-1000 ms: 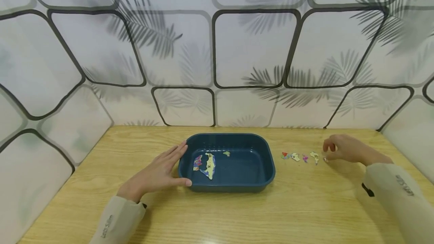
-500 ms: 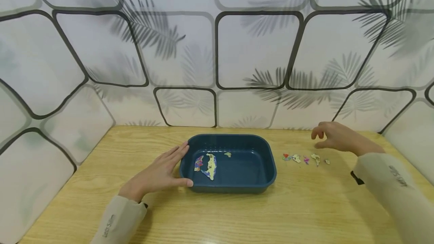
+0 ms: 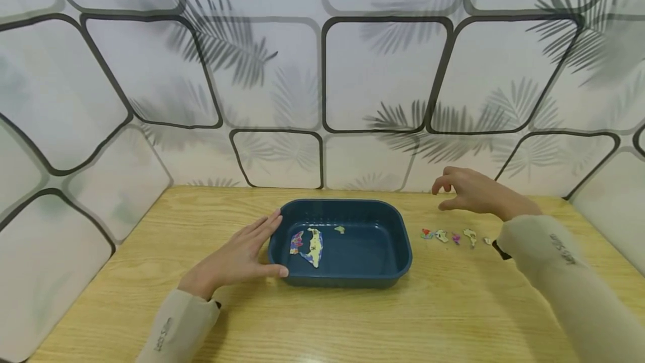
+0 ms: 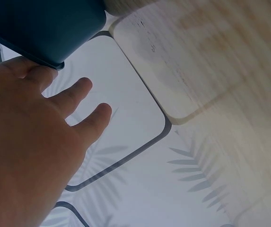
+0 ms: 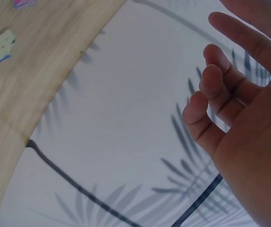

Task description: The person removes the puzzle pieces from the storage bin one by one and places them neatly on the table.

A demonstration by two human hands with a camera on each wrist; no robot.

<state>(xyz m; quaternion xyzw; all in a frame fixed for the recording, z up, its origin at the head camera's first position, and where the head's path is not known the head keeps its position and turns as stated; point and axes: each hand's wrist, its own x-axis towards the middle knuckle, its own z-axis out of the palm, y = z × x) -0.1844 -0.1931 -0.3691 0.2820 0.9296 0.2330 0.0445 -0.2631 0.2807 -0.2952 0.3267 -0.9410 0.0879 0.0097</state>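
Note:
A dark blue rectangular basin (image 3: 347, 282) stands on the table. My left hand (image 3: 237, 256) rests on its left rim, fingers spread and thumb at the near corner. Flat inside lie a large cream-and-blue irregular scrap (image 3: 315, 249), a pink-and-blue scrap (image 3: 296, 243) and a small pale one (image 3: 340, 229). To the basin's right, several small irregular scraps line up, among them a red-and-teal one (image 3: 426, 233), a pink one (image 3: 456, 238) and a cream one (image 3: 470, 236). Above and behind this row hovers my right hand (image 3: 473, 190), loosely curled, with nothing seen in its fingers.
The wooden table (image 3: 342, 324) meets a patterned wall (image 3: 373, 161) at its back edge, close behind the basin and my right hand. Side walls with the same print rise at left and right.
My right hand has lifted off the rightmost scrap and moved left and away, toward the back wall. That scrap lies on the table. My left hand stays on the rim.

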